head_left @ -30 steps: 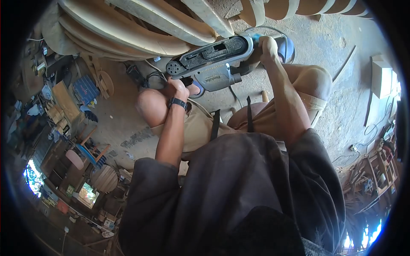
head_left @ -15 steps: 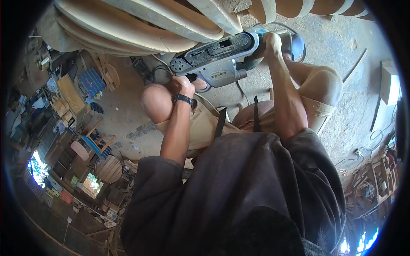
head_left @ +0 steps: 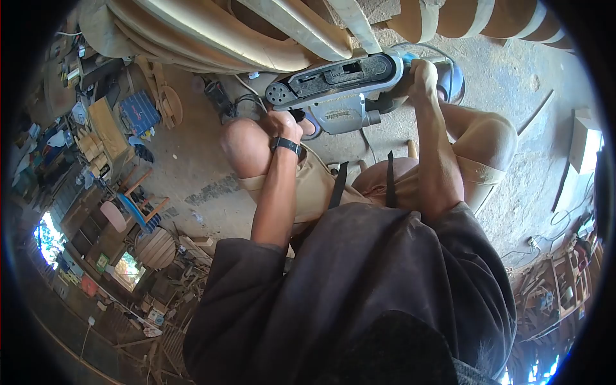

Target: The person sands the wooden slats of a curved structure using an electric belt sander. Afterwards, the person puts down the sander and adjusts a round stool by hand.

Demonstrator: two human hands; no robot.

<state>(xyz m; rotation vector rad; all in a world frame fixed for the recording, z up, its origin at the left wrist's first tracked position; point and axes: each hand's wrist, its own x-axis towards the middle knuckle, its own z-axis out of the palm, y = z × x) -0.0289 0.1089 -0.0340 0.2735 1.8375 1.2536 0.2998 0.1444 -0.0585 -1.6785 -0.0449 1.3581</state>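
Note:
A grey and black belt sander point(head_left: 343, 114) is held up in front of my knees, its long side against or very near the curved pale wooden slats point(head_left: 256, 48). My left hand point(head_left: 286, 126), with a dark watch on its wrist, is closed round the sander's front end, below the round vented cover. At the rear handle my right hand point(head_left: 422, 76) is closed, with its fingers partly hidden. Whether the belt touches the wood cannot be made out.
More curved wooden pieces point(head_left: 478, 18) stand at the top right. A cable point(head_left: 449, 58) loops behind the sander. Tools and wood scraps lie at the left, near a blue striped box point(head_left: 138, 113). A white box point(head_left: 585, 141) is at the right.
Against the view, the sander and both hands have shifted somewhat to the right, as have the slats and my knees. Both hands keep their grip.

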